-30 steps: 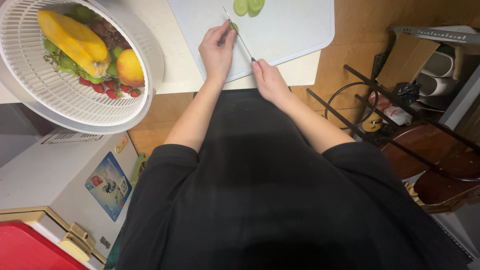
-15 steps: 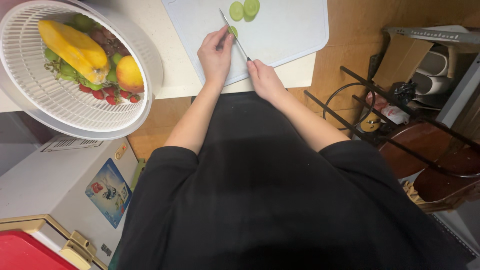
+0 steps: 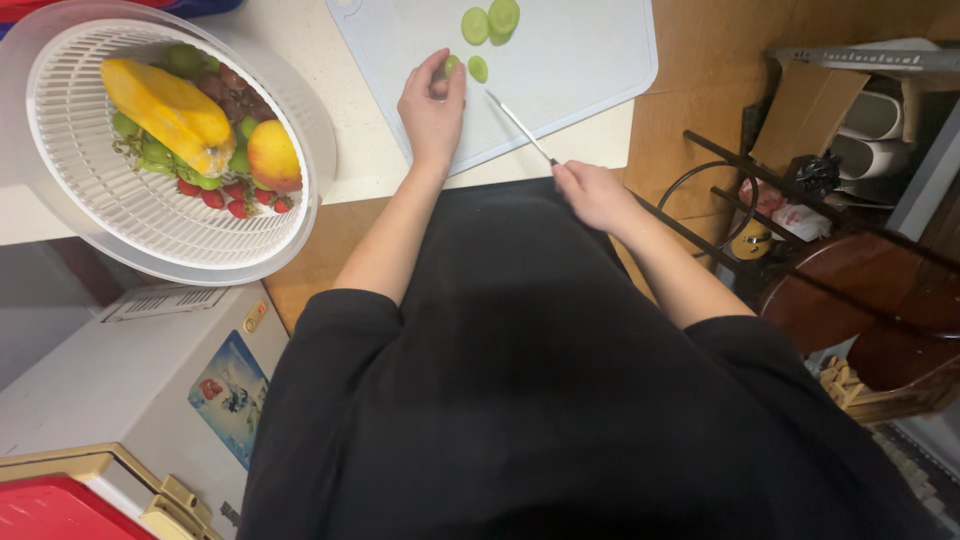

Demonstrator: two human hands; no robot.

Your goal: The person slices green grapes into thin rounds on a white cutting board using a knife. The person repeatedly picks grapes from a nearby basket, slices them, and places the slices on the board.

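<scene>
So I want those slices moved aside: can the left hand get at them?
Probably yes. The left hand rests on the cutting board just below the slices, with only bare board between; the knife lies off to the right.

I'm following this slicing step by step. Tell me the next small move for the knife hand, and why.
Probably bring the knife back over the green fruit piece pinched under the left hand and cut another slice. The right hand holds the blade clear of it, one slice lies just beside it, and the cut slices sit further up the cutting board.

Pale green fruit slices [image 3: 490,22] on a light blue-grey cutting board [image 3: 590,60] (white colander [image 3: 150,215], yellow and red fruit).
</scene>
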